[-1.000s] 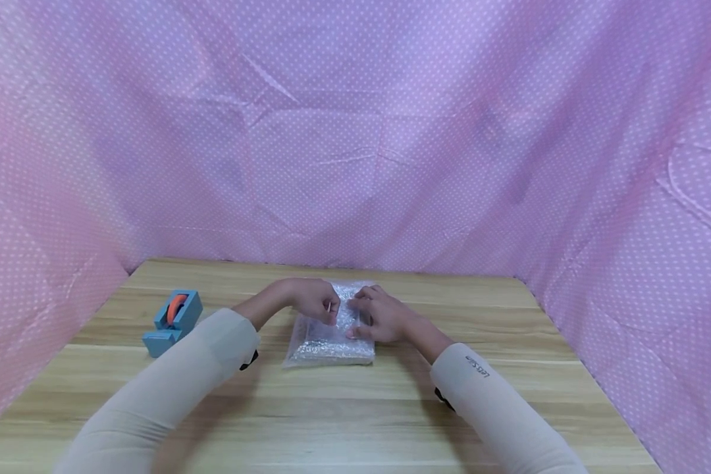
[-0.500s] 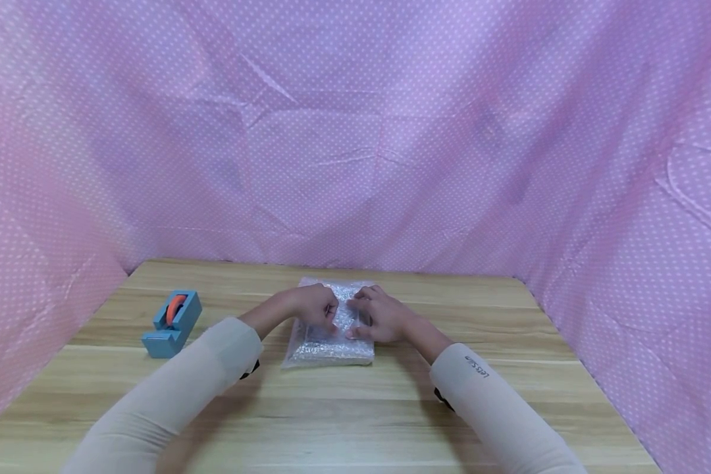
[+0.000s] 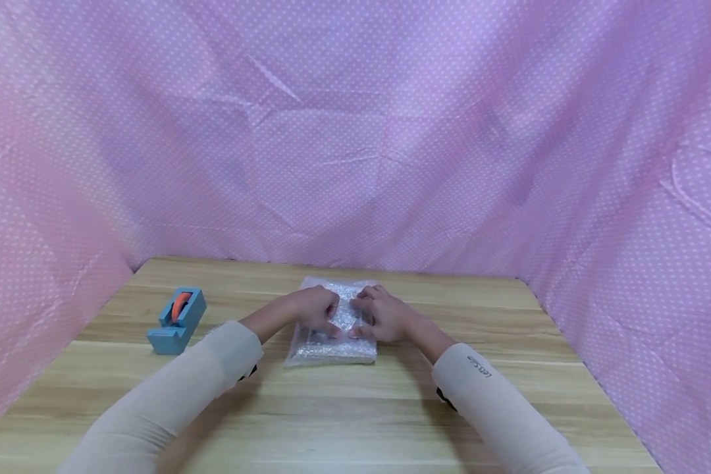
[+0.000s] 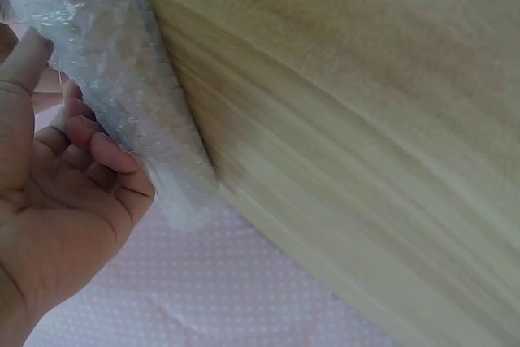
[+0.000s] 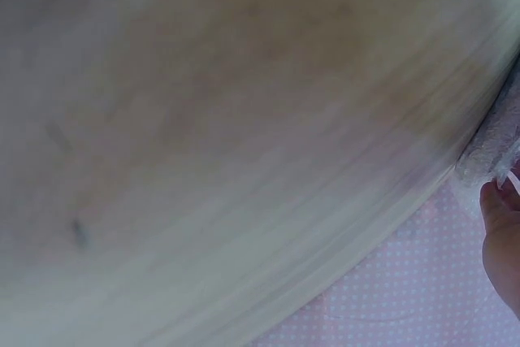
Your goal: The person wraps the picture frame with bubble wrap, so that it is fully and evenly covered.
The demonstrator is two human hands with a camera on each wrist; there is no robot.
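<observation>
A flat package in clear bubble wrap [image 3: 332, 358] lies on the wooden table in front of me. My left hand [image 3: 313, 307] is over its left part, fingers curled in and thumb stretched down against the wrap. In the left wrist view the curled fingers [image 4: 106, 148] are at the wrap's edge; nothing shows inside them. On the right part of the package my right hand [image 3: 386, 316] has bent fingers and its thumb near the left thumb. The right wrist view shows its thumb [image 5: 491, 205] pinching a raised bit of wrap. The package's contents cannot be made out.
At the left of the table [image 3: 343, 421] stands a blue tape dispenser [image 3: 178, 322] with an orange roll in it. A pink dotted curtain [image 3: 355, 158] hangs behind the table and on both sides.
My left hand has shifted slightly, and its thumb has stretched out and slid toward me along the wrap. The right hand and the package have stayed about where they were.
</observation>
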